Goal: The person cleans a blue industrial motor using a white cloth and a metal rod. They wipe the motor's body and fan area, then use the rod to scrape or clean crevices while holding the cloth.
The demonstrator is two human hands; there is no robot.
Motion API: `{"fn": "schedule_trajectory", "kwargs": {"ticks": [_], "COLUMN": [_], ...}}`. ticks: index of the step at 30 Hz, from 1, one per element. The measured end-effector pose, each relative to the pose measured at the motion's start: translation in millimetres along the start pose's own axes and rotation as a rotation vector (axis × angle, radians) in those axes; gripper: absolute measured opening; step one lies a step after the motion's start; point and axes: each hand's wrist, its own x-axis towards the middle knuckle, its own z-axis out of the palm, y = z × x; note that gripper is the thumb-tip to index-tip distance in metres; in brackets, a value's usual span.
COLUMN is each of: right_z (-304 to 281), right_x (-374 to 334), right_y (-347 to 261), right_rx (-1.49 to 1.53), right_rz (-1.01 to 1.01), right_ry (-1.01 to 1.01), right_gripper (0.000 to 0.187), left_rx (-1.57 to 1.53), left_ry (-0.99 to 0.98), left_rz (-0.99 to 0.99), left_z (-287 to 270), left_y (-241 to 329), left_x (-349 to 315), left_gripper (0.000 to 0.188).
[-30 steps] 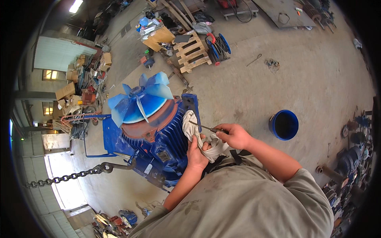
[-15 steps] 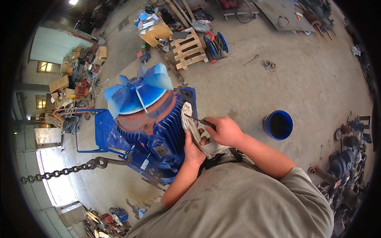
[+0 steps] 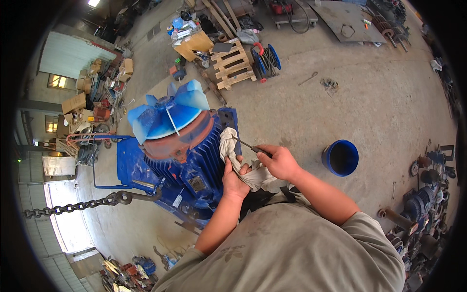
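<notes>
A large blue electric motor (image 3: 193, 163) with cooling fins stands in front of me, its blue fan (image 3: 168, 114) with pale blade tips on top. Beside its finned side, my left hand (image 3: 235, 183) is closed around a bunched whitish rag (image 3: 227, 144), whose loose end hangs toward my waist. In my right hand (image 3: 281, 162) is a screwdriver-like tool (image 3: 246, 144) with a dark handle and thin shaft. Its tip points at the rag's upper bunch and seems to touch it; the exact contact is too small to tell.
A hook on a heavy chain (image 3: 75, 209) reaches the motor from the left. To the right stands a blue bucket (image 3: 340, 157). Beyond the motor are a wooden pallet (image 3: 233, 65) and a cable reel (image 3: 266, 62). Metal parts (image 3: 421, 202) are heaped at far right.
My right hand has shifted slightly right and down with the tool, showing more of its shaft. The rag's top is bunched fuller, and the left fingers are curled closer around it.
</notes>
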Motion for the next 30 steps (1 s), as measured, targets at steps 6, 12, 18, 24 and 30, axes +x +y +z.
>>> {"fn": "schedule_trajectory", "kwargs": {"ticks": [6, 12, 18, 24, 30], "right_z": [8, 15, 5, -15, -12], "right_x": [1, 6, 26, 19, -2], "right_y": [-11, -27, -54, -55, -32], "right_rx": [0.014, -0.026, -0.105, -0.24, -0.086], "right_rz": [0.025, -0.056, -0.059, -0.446, -0.051], "right_ry": [0.021, 0.012, -0.077, -0.054, 0.087], "right_gripper": [0.04, 0.039, 0.031, 0.03, 0.035], "left_rx": [-0.022, -0.057, -0.027, -0.046, -0.146], "left_ry": [-0.055, -0.086, -0.074, -0.07, -0.143], "left_rz": [-0.003, 0.041, 0.067, 0.065, 0.107], "left_z": [-5, -1, 10, 19, 15], "left_y": [3, 1, -1, 0, 10], "left_x": [7, 9, 18, 23, 27], "left_gripper": [0.052, 0.049, 0.047, 0.045, 0.039]}}
